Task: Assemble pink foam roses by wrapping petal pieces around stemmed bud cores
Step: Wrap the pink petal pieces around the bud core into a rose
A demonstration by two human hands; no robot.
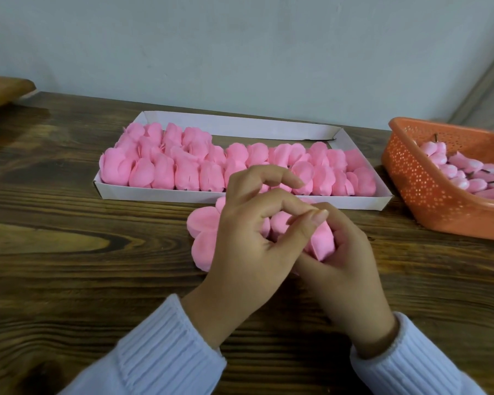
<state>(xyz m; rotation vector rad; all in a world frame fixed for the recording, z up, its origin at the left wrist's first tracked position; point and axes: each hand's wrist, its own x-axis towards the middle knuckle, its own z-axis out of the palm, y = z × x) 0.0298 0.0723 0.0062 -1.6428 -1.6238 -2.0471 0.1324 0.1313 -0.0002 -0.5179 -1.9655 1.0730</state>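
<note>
my left hand (248,246) and right hand (345,269) both curl round the half-wrapped foam rose (321,242), just in front of the white tray (154,195); it looks light, soft and easily creased, so i'd pinch gently, low at its base.

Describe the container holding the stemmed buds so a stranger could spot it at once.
On the dark wooden table, look right of the long white cardboard tray full of pink petal pieces. At the far right sits an orange plastic basket holding pale pink buds with dark stems. It alone is orange, with walls dotted with small holes.
</note>
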